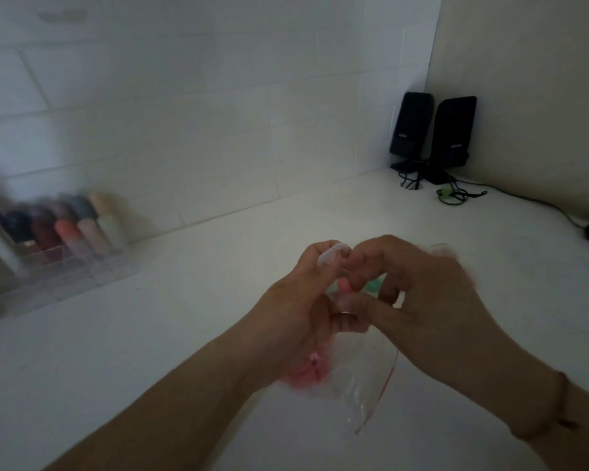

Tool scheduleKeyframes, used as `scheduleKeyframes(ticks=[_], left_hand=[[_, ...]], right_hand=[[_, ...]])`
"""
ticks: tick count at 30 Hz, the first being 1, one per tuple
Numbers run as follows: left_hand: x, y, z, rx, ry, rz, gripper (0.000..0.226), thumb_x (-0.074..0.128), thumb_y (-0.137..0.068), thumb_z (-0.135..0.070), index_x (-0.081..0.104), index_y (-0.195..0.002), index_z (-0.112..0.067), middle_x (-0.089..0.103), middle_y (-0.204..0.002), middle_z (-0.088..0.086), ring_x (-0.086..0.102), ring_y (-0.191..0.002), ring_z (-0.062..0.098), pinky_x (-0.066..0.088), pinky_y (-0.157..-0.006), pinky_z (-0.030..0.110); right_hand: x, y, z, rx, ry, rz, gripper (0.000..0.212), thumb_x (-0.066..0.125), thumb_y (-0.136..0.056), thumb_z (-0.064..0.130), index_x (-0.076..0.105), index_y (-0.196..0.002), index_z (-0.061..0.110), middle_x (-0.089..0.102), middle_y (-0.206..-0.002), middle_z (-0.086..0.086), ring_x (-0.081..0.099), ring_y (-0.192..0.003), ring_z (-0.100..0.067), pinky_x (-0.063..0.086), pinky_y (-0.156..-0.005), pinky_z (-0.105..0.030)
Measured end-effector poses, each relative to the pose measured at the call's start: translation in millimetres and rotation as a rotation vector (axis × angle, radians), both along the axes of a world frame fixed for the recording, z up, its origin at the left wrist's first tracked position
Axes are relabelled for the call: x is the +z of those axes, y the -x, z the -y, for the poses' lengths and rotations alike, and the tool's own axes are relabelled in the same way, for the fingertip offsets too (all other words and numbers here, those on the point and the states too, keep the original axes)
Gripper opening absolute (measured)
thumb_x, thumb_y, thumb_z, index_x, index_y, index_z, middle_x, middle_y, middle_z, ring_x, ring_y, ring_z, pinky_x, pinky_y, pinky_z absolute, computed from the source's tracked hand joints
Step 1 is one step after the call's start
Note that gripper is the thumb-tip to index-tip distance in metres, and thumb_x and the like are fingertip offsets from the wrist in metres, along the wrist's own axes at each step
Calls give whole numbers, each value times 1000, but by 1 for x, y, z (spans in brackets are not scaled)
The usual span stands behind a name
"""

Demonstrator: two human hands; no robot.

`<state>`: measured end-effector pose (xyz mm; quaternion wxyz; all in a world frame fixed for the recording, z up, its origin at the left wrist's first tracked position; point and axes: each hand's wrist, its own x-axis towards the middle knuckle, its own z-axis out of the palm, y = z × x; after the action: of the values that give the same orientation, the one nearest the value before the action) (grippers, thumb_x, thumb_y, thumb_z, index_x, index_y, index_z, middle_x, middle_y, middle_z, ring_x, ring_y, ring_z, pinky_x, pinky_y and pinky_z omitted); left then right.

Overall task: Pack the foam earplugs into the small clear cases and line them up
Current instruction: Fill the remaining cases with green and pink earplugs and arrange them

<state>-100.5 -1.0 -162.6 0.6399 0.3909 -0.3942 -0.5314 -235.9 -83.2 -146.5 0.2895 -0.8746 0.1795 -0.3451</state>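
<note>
Early going: left hand pinches a small clear case at twelve o'clock, right hand curls onto it, no cases lined up in view, bag dangling below.

Green earplug, pink earplugs, black speakers, white countertop.

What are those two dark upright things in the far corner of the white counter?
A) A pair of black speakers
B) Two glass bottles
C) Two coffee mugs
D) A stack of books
A: two black speakers stand side by side on stands in the corner, with cables trailing from them.
</note>
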Motion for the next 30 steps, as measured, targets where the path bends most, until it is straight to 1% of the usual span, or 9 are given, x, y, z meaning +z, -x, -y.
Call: scheduleKeyframes(ticks=[3,6,11,15,20,22,24,28,30], left_hand=[[0,3,-1,-27,-5,-100,27,44,-92,-32,45,-108,-10,59,-83,5,52,-67,16,53,-67,30],[-1,3,-2,-41,-7,-199,25,46,-90,-29,50,-104,-9,60,-76,4,52,-60,13,51,-52,21],[-1,-6,2,38,-32,-245,22,52,-95,-31,49,-104,-12,60,-94,13,57,-70,21,51,-72,36],[4,-13,7,266,-16,-395,32,62,-73,-29,48,-97,-12,58,-75,14,52,-47,15,49,-63,32],[-2,-19,15,425,-23,-473,26,59,-79,-33,48,-94,-15,54,-74,10,51,-59,22,51,-60,31],[-3,-20,16,456,-40,-486,20,55,-88,-32,48,-94,-15,53,-76,10,49,-62,23,51,-60,30],[-5,-20,16,491,-53,-491,18,51,-94,-32,47,-96,-15,52,-78,11,49,-63,23,50,-60,30],[-5,-28,13,549,-44,-511,18,53,-94,-30,45,-98,-14,47,-78,9,41,-69,20,44,-71,33],[0,-34,9,555,6,-535,21,57,-90,-29,45,-98,-14,43,-78,8,37,-71,18,41,-76,33]], right_hand=[[-5,-5,0,-7,186,-95,25,55,-75,59,59,-89,38,60,-81,23,52,-65,6,41,-61,-14],[-10,-6,-1,3,270,-99,26,55,-78,57,63,-91,36,59,-84,20,46,-66,8,45,-59,-21],[4,8,6,34,240,43,14,64,-85,48,66,-86,34,60,-83,23,55,-58,-1,36,-57,-13],[24,41,21,288,191,-333,16,58,-82,47,63,-69,39,61,-72,28,56,-49,-5,36,-52,-8],[2,35,28,443,408,-500,18,63,-87,40,70,-104,39,66,-111,27,31,-75,43,24,-70,13],[-10,32,27,455,447,-502,31,48,-93,47,61,-120,44,56,-128,30,39,-91,37,35,-81,4],[-16,29,19,432,470,-576,43,29,-94,54,44,-133,50,41,-142,31,56,-108,9,49,-86,-19],[-25,14,-1,332,632,-555,35,37,-90,44,52,-121,49,56,-133,19,65,-67,-10,48,-51,-25],[-31,9,-8,343,684,-391,40,48,-85,34,55,-122,45,58,-134,15,65,-67,-9,44,-43,-22]])
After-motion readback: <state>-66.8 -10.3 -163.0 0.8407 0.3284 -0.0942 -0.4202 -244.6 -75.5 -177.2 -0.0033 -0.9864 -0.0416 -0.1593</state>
